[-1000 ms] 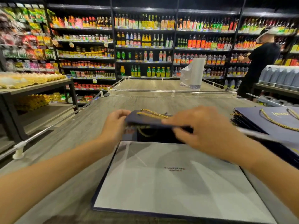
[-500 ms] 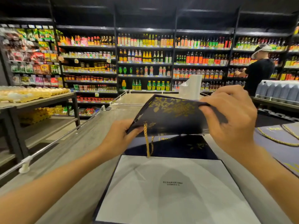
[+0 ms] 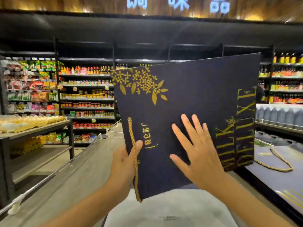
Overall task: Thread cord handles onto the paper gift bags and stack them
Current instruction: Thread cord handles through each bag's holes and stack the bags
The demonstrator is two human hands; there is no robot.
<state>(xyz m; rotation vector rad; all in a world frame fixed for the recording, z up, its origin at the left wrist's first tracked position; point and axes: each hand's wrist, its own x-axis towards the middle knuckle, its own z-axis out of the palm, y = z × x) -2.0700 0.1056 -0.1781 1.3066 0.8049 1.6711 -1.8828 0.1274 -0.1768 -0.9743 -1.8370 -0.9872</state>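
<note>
Navy gift bag (image 3: 196, 89) is being held upright above the counter (image 3: 78, 177), its right edge reaching toward the stack of bags (image 3: 275, 161). It is seemingly clear of the white sheet (image 3: 172, 208) below. Left hand (image 3: 124, 161) is gripping the left edge and gold cord (image 3: 133, 145) — thumb in front. Right hand (image 3: 198, 158) is lying flat on the face, fingers spread.

matt navy paper bag (image 3: 193, 95) with gold print, twisted gold cord handle (image 3: 133, 145), grey wood-grain counter (image 3: 78, 174)
</note>
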